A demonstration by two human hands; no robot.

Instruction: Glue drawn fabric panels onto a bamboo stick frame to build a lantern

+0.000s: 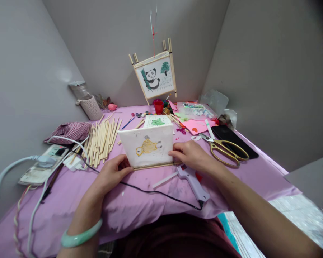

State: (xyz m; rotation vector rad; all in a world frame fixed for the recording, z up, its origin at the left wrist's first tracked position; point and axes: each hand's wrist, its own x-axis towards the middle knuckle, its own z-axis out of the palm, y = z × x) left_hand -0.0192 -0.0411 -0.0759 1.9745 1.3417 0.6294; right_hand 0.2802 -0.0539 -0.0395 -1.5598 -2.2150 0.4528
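A white panel [167,138] with a yellow bird drawn on it stands almost upright, the bird lying sideways. Along its bottom edge runs a wooden stick [153,166]. My left hand [114,172] closes on the lower left corner, thumb on the stick's end. With thumb and fingers together, my right hand [190,154] pinches the panel's right edge near the bottom. Behind it shows a white piece with a green star-like leaf drawing [158,122]. Below my right hand lies a lilac glue gun [192,182] with a pale glue stick [165,180] in its back end.
Many wooden sticks [103,139] lie at left, near a power strip [40,165] with cables. Gold-handled scissors [226,150] and a black phone-like slab [235,141] are at right. A panda-picture lantern [156,77] hangs at the back. The glue gun's cord [150,191] crosses the front.
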